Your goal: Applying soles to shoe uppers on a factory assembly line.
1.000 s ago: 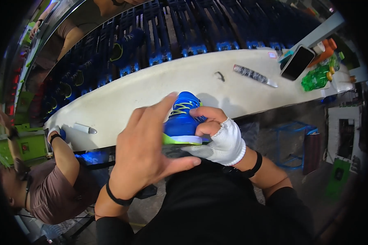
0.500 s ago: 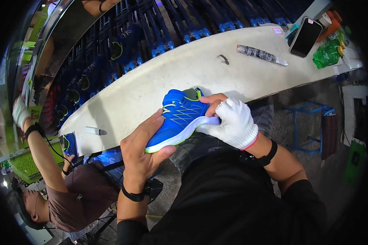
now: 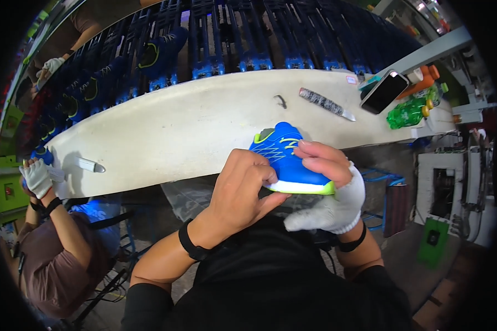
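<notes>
A small blue sneaker (image 3: 286, 157) with lime laces and trim and a white-and-lime sole is between my hands, above the table's near edge. Its toe points right, toward my right hand. My bare left hand (image 3: 240, 187) grips it low at the heel side, with fingertips on the sole's edge. My right hand (image 3: 339, 193), in a white glove with bare fingertips, cups the toe: its fingers lie over the front upper and its thumb is below the sole.
On the pale table (image 3: 204, 110) lie a knife with a wrapped handle (image 3: 327, 103), a dark scrap (image 3: 280, 101) and a light, dark-tipped tool (image 3: 89, 164). A phone (image 3: 385, 92) and green bottle (image 3: 407, 113) stand right. Blue sneakers (image 3: 163, 51) sit on the rack behind. A co-worker (image 3: 55, 248) handles another shoe at left.
The sneaker has been turned round, its toe now pointing right instead of left. My left hand has moved to the heel side and my right to the toe. The head view has shifted.
</notes>
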`<state>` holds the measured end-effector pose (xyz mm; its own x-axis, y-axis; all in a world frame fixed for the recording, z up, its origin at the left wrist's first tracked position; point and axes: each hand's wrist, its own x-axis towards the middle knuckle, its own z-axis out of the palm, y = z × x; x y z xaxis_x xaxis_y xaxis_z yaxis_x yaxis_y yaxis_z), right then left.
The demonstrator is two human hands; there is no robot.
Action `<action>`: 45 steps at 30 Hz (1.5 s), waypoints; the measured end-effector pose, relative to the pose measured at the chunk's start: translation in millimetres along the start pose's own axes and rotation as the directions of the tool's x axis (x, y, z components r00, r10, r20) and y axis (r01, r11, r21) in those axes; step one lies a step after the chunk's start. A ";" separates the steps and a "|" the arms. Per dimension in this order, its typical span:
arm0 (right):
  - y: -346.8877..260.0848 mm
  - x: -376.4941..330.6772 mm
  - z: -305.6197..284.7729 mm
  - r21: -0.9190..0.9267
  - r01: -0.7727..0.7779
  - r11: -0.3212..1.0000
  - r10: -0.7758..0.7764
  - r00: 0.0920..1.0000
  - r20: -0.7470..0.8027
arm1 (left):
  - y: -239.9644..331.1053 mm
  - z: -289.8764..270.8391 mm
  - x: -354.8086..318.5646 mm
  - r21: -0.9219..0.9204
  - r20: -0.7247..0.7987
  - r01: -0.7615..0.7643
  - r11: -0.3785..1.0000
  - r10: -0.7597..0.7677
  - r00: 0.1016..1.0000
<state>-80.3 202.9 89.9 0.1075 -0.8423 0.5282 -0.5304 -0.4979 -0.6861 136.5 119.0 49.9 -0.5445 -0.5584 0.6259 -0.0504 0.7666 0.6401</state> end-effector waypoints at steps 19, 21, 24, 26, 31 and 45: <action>27.0 16.8 4.5 0.256 0.096 0.962 -0.091 0.995 -0.032 | -38.0 -37.0 -24.0 -0.028 0.120 0.031 0.999 -0.028 0.992; 27.7 10.6 13.3 0.343 0.064 0.937 -0.013 0.989 -0.149 | -44.9 -50.5 -30.1 0.131 0.123 0.021 0.991 -0.037 0.992; 41.6 0.7 43.5 0.744 0.050 0.666 0.350 0.861 -0.370 | -37.1 -77.0 -18.8 0.453 0.241 -0.034 0.891 -0.085 0.967; 50.4 10.0 51.4 0.824 -0.199 0.530 0.595 0.780 -0.194 | -30.9 -107.1 0.4 0.224 0.184 -0.239 0.945 0.199 0.962; 28.0 65.2 68.6 0.389 -0.136 0.911 0.106 0.989 0.099 | -16.4 -127.9 38.1 0.203 0.225 -0.046 0.978 -0.001 0.974; 43.8 107.5 128.3 0.844 0.099 0.528 0.282 0.916 -0.284 | -28.9 -138.0 66.3 0.279 0.269 0.563 0.778 -0.626 0.732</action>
<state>16.0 64.1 52.4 -0.2904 -0.8535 0.4326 0.4402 -0.5206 -0.7316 217.3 16.1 134.4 -0.5922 -0.8034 -0.0625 -0.5793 0.3706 0.7260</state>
